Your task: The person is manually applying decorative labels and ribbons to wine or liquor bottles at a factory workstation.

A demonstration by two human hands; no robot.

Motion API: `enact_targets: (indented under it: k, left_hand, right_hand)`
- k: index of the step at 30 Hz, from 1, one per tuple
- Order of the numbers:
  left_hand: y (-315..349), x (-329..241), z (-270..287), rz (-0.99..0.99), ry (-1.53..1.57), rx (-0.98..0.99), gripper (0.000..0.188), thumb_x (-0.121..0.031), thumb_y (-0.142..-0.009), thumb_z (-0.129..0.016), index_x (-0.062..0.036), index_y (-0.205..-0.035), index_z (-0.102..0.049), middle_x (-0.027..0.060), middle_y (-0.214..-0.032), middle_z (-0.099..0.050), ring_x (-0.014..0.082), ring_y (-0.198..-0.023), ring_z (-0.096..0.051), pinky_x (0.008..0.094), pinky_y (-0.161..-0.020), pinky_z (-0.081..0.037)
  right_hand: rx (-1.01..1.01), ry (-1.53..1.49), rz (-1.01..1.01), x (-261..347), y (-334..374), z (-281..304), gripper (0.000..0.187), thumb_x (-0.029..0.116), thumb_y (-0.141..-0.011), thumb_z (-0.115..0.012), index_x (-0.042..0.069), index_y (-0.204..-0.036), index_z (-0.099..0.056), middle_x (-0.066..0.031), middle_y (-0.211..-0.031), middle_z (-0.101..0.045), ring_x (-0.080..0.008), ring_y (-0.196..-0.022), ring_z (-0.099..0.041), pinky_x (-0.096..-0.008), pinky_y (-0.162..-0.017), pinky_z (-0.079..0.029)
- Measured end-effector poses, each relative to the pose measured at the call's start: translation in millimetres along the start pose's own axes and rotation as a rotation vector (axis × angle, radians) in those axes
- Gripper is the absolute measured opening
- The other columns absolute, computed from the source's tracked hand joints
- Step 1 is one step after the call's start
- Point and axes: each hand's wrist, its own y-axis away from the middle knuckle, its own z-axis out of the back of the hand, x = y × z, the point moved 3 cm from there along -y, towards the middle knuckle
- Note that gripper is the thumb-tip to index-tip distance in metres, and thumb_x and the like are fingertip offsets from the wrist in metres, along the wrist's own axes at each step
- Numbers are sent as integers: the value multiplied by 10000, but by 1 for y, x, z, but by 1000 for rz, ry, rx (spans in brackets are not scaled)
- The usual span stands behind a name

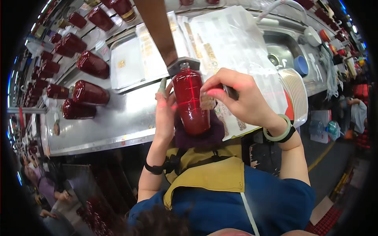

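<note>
A dark red glass bottle (191,103) lies in front of me, its neck pointing away toward a dark metal holder (183,62). Thin red light lines cross its surface. Under its near end is a dark purple cloth (202,138). My right hand (242,98) pinches a small clear decal with gold markings (207,101) against the bottle's right side. At the bottle's left side, my left hand (163,118) is closed on a slim grey-green piece (162,85), whose kind I cannot make out; some of its fingers are hidden behind the bottle.
White decal sheets (232,43) cover the table to the right, beside a sink (281,47) with a blue cup (301,65). A white tray (130,63) and several red bottles (91,93) stand left. A brown post (157,27) rises ahead. Other people work at far left and right.
</note>
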Motion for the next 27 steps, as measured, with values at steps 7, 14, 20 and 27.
enact_targets:
  k: [7, 14, 20, 27]
  left_hand:
    - [3, -1, -3, -79, -64, 111, 756, -406, -1070, -509, -30, -1636, -178, 164, -1546, -452, 242, -1378, -509, 403, -1129, -450]
    - [1, 4, -5, -29, -176, 94, 869, -112, -947, -747, 36, -1604, -200, 163, -1443, -529, 213, -1300, -566, 372, -1086, -487]
    - [-1, 8, -6, -36, -193, 106, 892, -126, -938, -760, 30, -1611, -195, 170, -1478, -489, 221, -1309, -554, 379, -1102, -474]
    - [0, 5, -8, -3, -141, 97, 884, -92, -931, -758, 26, -1608, -202, 158, -1479, -486, 217, -1325, -537, 377, -1107, -472]
  right_hand:
    - [-1, -54, -38, -34, -12, -39, 122, 26, -904, -700, 20, -1025, -693, -134, -958, -696, -301, -869, -691, -386, -794, -545]
    - [-172, -18, -188, -55, -26, -38, 176, 65, -935, -689, 41, -1108, -711, -101, -873, -640, -236, -780, -632, -354, -731, -517]
    - [-153, -254, -395, -77, -22, -57, 331, 266, -889, -813, 32, -1093, -700, 11, -842, -522, -102, -772, -476, -269, -703, -442]
    - [-156, -296, -413, -77, -22, -59, 279, 210, -914, -793, 50, -1123, -699, 63, -840, -419, -51, -748, -382, -220, -662, -345]
